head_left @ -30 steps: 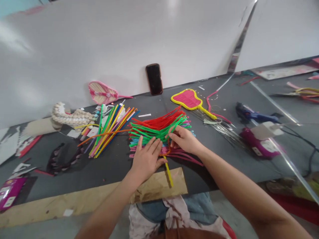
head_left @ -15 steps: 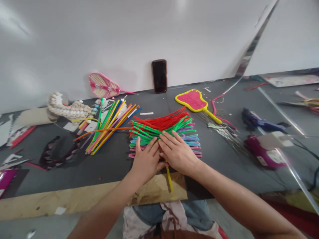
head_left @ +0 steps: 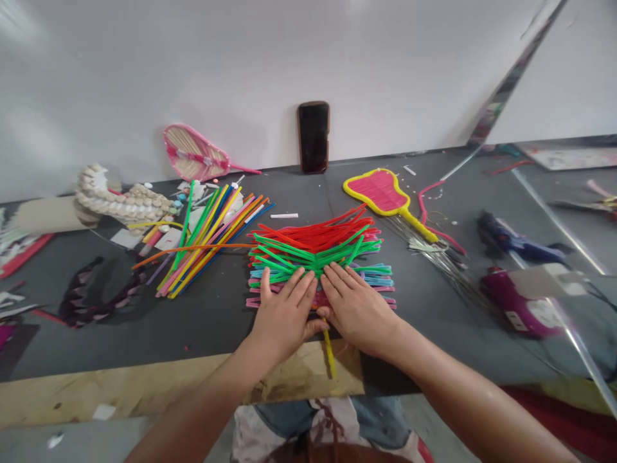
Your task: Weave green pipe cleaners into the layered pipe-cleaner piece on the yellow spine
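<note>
Left hand (head_left: 279, 315) and right hand (head_left: 361, 312), fingers (head_left: 341, 281) outstretched, cover layered pipe cleaners (head_left: 315, 242); left of them, loose stems (head_left: 212, 238) look unused.

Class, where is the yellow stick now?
In the head view, the yellow stick is low, just right of centre, poking out between the left hand and right hand, over the brown strip.

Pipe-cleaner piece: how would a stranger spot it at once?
On the dark table, the left hand and right hand rest on the piece. Its red and green strands dip into shallow Vs, unlike the straight loose sticks to its left.
</note>
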Motion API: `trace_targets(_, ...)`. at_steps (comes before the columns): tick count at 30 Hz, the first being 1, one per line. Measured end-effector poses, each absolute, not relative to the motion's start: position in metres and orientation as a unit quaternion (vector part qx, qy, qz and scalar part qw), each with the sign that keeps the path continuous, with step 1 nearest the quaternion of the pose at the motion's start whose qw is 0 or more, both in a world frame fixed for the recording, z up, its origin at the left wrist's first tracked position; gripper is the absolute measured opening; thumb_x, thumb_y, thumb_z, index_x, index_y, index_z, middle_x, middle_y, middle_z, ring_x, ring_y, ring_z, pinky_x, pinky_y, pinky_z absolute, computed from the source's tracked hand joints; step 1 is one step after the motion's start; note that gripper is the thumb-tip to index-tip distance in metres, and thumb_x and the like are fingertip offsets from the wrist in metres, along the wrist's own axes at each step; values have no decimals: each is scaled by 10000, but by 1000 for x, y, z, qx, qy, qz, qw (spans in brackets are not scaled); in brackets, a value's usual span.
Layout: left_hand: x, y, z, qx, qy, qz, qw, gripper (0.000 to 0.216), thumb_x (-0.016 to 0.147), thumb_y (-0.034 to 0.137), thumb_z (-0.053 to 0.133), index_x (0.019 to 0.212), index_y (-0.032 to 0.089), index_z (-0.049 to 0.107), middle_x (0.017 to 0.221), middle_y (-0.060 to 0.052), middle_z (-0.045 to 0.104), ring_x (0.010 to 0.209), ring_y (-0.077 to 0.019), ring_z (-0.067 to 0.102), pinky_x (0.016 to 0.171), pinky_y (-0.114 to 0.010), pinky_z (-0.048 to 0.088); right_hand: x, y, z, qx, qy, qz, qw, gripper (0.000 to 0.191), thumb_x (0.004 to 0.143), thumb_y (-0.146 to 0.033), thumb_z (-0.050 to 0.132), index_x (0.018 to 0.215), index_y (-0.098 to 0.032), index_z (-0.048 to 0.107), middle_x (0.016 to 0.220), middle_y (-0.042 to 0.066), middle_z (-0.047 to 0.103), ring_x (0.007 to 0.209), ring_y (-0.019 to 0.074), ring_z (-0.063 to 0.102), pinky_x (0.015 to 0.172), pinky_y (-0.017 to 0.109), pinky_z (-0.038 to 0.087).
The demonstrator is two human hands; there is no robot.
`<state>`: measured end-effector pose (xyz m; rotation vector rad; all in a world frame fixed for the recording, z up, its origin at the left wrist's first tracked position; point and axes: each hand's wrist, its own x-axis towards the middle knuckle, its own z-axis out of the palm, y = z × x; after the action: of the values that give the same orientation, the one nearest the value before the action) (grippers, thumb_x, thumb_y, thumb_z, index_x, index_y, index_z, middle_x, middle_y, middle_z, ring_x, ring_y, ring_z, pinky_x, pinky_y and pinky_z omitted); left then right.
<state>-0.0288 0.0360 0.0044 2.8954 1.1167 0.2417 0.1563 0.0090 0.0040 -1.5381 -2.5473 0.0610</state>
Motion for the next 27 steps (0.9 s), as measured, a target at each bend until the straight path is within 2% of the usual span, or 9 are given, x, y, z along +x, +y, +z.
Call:
trace_targets(3,-29,36,3,931,360,63,5,579,945,572,411,1350,180,544,1424,-134,535,1348,-316,460,1145,-712,-32,161,13,3,-513,-852,22,100,459,943,-298,503,1294,-14,589,1367,220,565,1318,332,488,1093,471,419)
trace_targets(8,-30,36,2,937,344,56,-23,566,948,570,408,1329,182,565,1450,-131,508,1372,-311,430,1138,-706,-78,172,28,0,-505,-845,41,173,304,928,-119,455,1118,-114,692,1210,123,688,1174,233,596,1040,376,457)
trace_targets(12,-30,36,2,938,338,72,-32,621,940,609,369,1322,158,561,1463,-137,489,1370,-287,435,1133,-667,-160,173,35,-1,-511,-828,16,229,270,940,-122,454,990,-174,714,1056,79,728,1010,205,619,922,343,466)
trace_targets(17,-30,33,4,935,338,95,-39,564,910,598,456,1241,168,612,1455,-154,499,1366,-298,437,1146,-675,-110,166,35,4,-545,-809,-11,220,189,942,-221,534,868,-210,707,931,46,715,915,202,547,844,349,364)
trace_targets(23,-30,28,5,931,345,115,-41,435,876,541,578,1149,212,658,1250,-96,663,1290,-289,503,1175,-668,19,161,33,10,-567,-798,-52,197,194,924,-247,576,765,-238,686,787,0,692,894,197,490,910,427,206)
trace_targets(27,-29,28,4,931,342,120,-35,408,880,543,574,1111,221,675,1252,-66,669,1260,-282,514,1173,-671,10,158,33,11,-570,-798,-69,185,225,913,-221,566,705,-215,652,721,-5,665,856,187,477,955,445,170)
